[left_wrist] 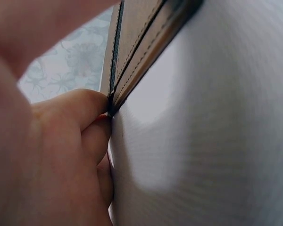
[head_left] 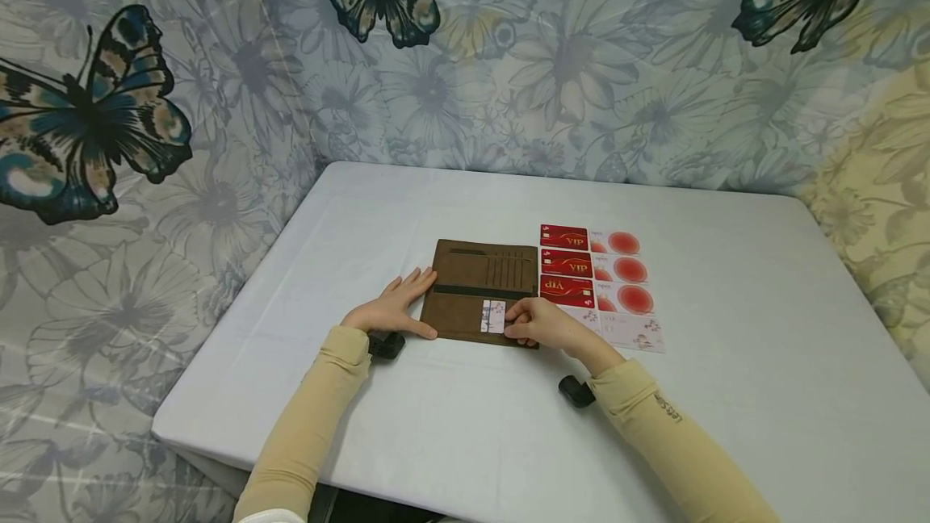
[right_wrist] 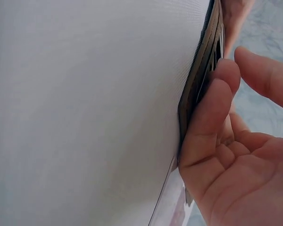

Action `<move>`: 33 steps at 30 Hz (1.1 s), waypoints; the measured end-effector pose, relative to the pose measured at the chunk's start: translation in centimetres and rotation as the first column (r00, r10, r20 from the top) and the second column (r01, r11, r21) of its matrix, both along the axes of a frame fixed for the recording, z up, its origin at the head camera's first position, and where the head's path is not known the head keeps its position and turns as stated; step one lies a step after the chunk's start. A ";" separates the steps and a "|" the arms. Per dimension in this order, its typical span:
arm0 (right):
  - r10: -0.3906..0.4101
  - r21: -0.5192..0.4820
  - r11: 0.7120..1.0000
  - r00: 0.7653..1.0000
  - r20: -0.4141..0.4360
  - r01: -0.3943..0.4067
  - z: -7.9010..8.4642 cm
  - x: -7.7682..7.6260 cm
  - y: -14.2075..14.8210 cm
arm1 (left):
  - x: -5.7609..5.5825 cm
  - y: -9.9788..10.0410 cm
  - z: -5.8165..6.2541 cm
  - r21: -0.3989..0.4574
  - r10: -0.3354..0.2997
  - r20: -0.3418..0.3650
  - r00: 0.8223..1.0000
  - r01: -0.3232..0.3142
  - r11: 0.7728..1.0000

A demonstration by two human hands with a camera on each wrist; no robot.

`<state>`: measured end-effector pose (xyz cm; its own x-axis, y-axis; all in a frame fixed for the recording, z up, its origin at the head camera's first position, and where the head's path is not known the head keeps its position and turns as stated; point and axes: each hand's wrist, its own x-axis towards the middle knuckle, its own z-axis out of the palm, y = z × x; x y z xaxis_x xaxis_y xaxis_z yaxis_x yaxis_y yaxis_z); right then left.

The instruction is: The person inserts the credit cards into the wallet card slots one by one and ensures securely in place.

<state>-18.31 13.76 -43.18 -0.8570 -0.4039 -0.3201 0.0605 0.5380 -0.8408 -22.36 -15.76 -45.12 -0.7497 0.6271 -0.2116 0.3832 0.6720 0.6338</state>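
On the bench (head_left: 450, 410), the brown wallet (head_left: 458, 315) lies open, a pale card (head_left: 497, 316) on its near half. The left hand's (head_left: 392, 309) fingers spread against the wallet's edge; the right hand's (head_left: 548, 323) bend at the card (pinching or just pushing, I can't tell). Best keep it flat, pressing evenly.

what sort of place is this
Probably a makeshift indoor tabletop filming corner: a butterfly-print backdrop surrounds a white-covered table, where a brown card wallet lies open beside three red VIP cards.
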 end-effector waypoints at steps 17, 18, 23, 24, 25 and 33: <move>-0.020 0.023 1.000 1.000 -0.017 0.020 -0.6 0.0 0.2 | -0.1 -0.1 -0.2 0.013 0.004 0.005 1.000 -0.004 1.000; -0.024 0.022 0.999 1.000 -0.018 0.024 -0.7 0.0 0.2 | -0.1 -0.1 -0.3 0.013 0.004 0.005 1.000 -0.004 1.000; -0.027 0.017 1.000 1.000 -0.013 0.027 -0.6 0.1 0.1 | 0.0 0.0 -0.2 0.019 0.001 -0.006 1.000 -0.001 1.000; -0.026 0.015 1.000 1.000 -0.012 0.026 -0.6 0.1 0.1 | 0.0 0.0 -0.2 0.017 0.003 -0.004 1.000 -0.003 1.000; -0.024 0.012 1.000 1.000 -0.012 0.024 -0.5 0.1 0.1 | 0.0 0.0 -0.1 0.014 0.005 -0.003 1.000 -0.005 1.000; -0.007 -0.005 1.000 1.000 -0.015 0.007 -0.3 0.2 0.1 | 0.1 0.0 0.1 0.006 0.004 -0.004 1.000 -0.004 1.000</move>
